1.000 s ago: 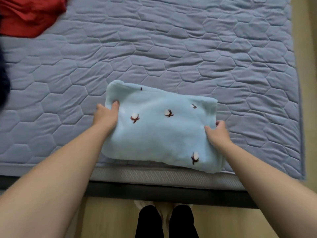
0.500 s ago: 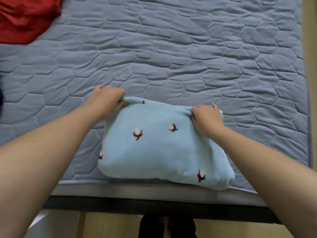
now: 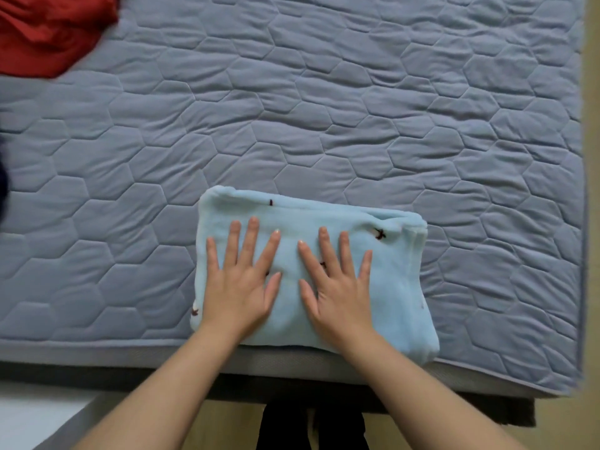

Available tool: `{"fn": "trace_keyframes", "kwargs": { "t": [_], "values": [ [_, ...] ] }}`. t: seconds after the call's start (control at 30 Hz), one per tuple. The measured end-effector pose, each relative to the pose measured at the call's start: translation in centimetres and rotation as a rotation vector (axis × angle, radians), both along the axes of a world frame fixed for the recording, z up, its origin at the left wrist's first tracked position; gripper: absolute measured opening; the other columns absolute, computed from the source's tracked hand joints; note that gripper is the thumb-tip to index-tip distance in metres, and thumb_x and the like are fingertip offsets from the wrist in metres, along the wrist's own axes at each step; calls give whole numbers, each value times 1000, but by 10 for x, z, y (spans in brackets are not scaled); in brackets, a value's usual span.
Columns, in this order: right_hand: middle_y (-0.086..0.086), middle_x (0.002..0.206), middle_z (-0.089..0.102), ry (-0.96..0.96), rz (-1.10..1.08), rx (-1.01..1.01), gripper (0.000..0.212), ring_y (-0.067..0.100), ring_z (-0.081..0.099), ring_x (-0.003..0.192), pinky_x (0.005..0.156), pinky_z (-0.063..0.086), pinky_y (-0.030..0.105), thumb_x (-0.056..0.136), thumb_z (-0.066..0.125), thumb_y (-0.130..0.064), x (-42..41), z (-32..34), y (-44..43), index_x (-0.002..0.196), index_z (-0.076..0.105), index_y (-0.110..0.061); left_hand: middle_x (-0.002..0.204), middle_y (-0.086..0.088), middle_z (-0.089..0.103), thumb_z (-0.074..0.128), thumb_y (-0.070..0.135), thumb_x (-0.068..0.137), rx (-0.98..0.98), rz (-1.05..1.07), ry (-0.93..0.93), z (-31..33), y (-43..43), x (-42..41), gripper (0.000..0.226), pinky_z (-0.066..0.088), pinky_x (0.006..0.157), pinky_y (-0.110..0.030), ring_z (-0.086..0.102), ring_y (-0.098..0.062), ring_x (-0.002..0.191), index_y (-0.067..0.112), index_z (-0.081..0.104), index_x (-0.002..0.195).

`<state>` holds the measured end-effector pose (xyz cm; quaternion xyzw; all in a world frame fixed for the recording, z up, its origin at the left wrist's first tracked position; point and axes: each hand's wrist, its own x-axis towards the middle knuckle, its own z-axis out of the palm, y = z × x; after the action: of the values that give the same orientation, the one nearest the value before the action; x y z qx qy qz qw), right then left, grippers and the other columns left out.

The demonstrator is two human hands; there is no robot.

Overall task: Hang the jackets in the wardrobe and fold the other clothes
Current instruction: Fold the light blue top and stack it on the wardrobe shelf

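Pressing the folded blue garment [image 3: 397, 287] flat are left hand [image 3: 241, 289] and right hand [image 3: 337, 295].

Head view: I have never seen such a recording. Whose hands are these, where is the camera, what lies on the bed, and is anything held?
No machine here: a person wears a wide-angle camera on the head, looking down, so both bare arms enter from below. The left hand and right hand lie flat, fingers straight and spread, side by side on a folded light blue garment with small dark motifs, at the near edge of the quilted bed cover. Nothing is gripped; the hands only press. A red garment lies crumpled at the far left.
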<state>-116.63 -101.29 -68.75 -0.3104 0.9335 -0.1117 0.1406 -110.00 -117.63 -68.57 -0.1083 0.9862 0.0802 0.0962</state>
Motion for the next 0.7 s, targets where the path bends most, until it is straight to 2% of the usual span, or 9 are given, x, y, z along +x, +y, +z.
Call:
{"fn": "trace_keyframes", "kwargs": {
  "t": [0.23, 0.37, 0.47, 0.57, 0.7],
  "values": [
    [2, 157, 26, 103, 93, 68, 61, 36, 19, 145, 107, 13, 71, 85, 44, -49, -27, -78, -18, 144, 38, -36, 160, -14, 6, 34, 52, 83, -110, 73, -9, -85, -19, -15, 74, 2, 109, -67, 3, -37, 146, 32, 15, 151],
    [1, 157, 27, 150, 87, 2, 63, 32, 21, 145, 110, 10, 68, 84, 45, -52, -31, -98, -14, 145, 38, -36, 159, -16, 5, 36, 51, 80, -123, 75, 19, -105, -21, -19, 77, 4, 109, -68, 3, -38, 146, 31, 16, 151],
    [0, 158, 22, 78, -53, 92, 63, 27, 19, 146, 112, 6, 63, 87, 34, -56, -44, -95, 2, 147, 33, -37, 159, -16, 5, 35, 50, 81, -114, 75, 17, -100, -20, -20, 76, 5, 109, -68, 3, -37, 146, 29, 16, 152],
    [-5, 162, 2, -42, -286, 228, 66, 18, 3, 149, 114, -2, 60, 89, 16, -59, -67, -98, 45, 151, 11, -39, 160, -14, 5, 33, 50, 82, -105, 54, 10, -97, -19, -21, 75, 3, 109, -68, 2, -36, 147, 29, 14, 152],
    [-6, 161, -10, -58, -348, 347, 66, 11, -8, 148, 113, -10, 62, 95, 16, -56, -78, -93, 69, 153, 0, -30, 160, -12, 4, 31, 50, 83, -97, 27, 9, -95, -19, -20, 74, 1, 109, -68, 2, -35, 147, 28, 15, 152]
  ]
}}
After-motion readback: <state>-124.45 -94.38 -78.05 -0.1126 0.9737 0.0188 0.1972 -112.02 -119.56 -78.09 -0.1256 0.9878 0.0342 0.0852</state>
